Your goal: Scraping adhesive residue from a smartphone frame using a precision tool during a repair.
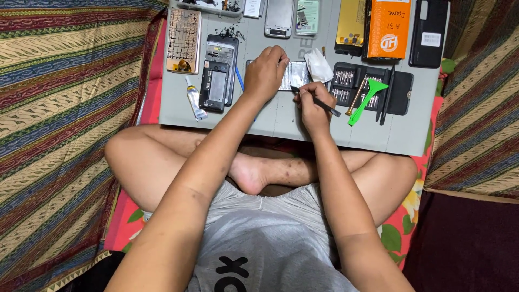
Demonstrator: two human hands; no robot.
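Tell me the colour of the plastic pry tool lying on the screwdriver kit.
Bright green pry tool, clearest in the head view.
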